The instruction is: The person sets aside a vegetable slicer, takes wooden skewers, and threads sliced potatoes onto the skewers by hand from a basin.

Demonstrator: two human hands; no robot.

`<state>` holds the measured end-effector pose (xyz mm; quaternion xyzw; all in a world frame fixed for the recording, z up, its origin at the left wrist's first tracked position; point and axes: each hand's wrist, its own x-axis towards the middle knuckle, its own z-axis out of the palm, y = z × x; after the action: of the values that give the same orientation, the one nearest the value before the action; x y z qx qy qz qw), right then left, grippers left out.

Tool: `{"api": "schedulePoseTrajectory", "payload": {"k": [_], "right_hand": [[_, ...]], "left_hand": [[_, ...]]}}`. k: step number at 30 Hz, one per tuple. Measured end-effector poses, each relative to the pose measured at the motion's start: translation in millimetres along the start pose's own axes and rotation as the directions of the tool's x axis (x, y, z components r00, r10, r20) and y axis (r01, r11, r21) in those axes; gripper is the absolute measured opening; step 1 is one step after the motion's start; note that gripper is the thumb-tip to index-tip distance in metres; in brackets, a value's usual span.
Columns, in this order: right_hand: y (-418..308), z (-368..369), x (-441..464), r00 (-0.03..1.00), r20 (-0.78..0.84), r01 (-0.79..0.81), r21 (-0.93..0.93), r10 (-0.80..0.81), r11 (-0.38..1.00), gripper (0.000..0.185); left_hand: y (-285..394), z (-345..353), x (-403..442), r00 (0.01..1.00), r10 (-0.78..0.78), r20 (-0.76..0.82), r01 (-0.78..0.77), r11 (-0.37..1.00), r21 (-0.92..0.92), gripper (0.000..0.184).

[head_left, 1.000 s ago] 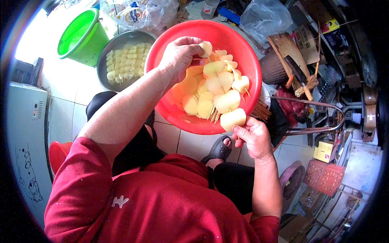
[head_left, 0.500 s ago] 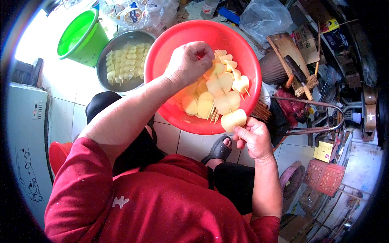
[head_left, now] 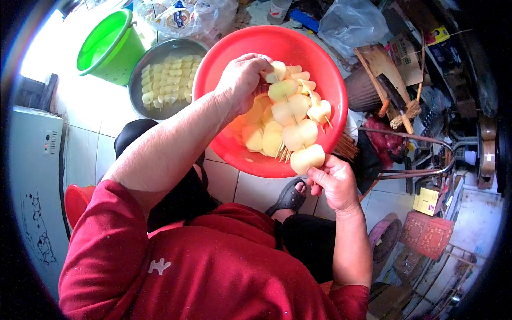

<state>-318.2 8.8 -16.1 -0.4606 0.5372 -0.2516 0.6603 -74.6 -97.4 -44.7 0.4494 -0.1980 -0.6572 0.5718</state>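
Observation:
A skewer of pale yellow potato slices point(head_left: 289, 110) stretches diagonally over the red basin point(head_left: 224, 53). My right hand point(head_left: 337, 182) pinches its near end, just below the lowest slice. At the far end, my left hand point(head_left: 242, 80) has its fingers closed on a potato slice point(head_left: 275, 72) at the skewer's tip; part of those fingers is hidden. Beneath the skewer, loose potato slices point(head_left: 252, 137) lie in the basin, along with several thin bamboo sticks point(head_left: 283, 153). More curled slices on sticks point(head_left: 320, 111) rest against the basin's right side.
A metal bowl point(head_left: 135, 96) with rows of skewered slices stands left of the basin, beside a green bucket point(head_left: 114, 58). Bundled sticks point(head_left: 346, 146), a wooden board point(head_left: 376, 64) and a metal-tube frame point(head_left: 445, 154) are at the right. Plastic bags point(head_left: 353, 26) lie behind.
Another slice now shows on the upper part of the skewer, and my left hand has shifted slightly, with a slice now visible at its fingertips. My right hand stays in place.

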Motion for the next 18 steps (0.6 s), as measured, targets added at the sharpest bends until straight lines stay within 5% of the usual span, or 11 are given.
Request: {"api": "schedulePoseTrajectory", "payload": {"k": [18], "right_hand": [[3.1, -1.0, 0.0, 0.998, 0.059, -0.012, -0.029, 0.014, 1.000, 0.017]], "left_hand": [[2.0, 0.9, 1.2, 1.000, 0.005, -0.005, -0.005, 0.997, -0.075, 0.010]]}}
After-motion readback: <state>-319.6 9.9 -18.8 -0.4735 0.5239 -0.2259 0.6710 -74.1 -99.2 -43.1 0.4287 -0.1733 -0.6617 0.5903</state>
